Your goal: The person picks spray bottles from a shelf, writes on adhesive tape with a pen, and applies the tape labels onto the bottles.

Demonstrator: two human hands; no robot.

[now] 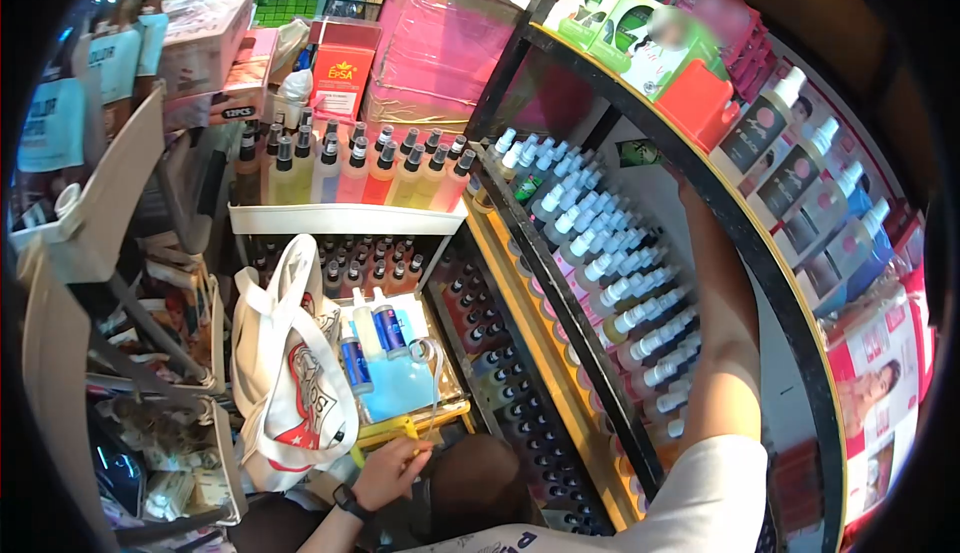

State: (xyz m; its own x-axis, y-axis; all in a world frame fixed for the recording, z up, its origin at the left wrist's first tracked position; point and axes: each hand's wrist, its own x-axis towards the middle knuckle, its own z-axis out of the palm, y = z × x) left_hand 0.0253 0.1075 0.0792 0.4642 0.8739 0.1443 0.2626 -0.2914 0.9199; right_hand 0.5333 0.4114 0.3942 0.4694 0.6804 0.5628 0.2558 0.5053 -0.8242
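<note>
My left hand (391, 474), with a dark watch on its wrist, is low in the middle with its fingers curled together; what they hold, if anything, is too small to make out. Just beyond its fingertips is a yellow object (402, 427) whose kind I cannot tell. A thin white strip (435, 373) curls down toward the fingers. My right arm (715, 313) reaches into the shelf past rows of small spray bottles (610, 278) with clear caps. The upper shelf board hides my right hand.
A white tote bag (300, 393) stands beside blue-labelled bottles (388, 328) on a stack. Behind are black-capped spray bottles (377, 185) in a white rack (340, 219). The curved upper shelf edge (700, 158) overhangs my right arm and carries larger bottles (795, 183).
</note>
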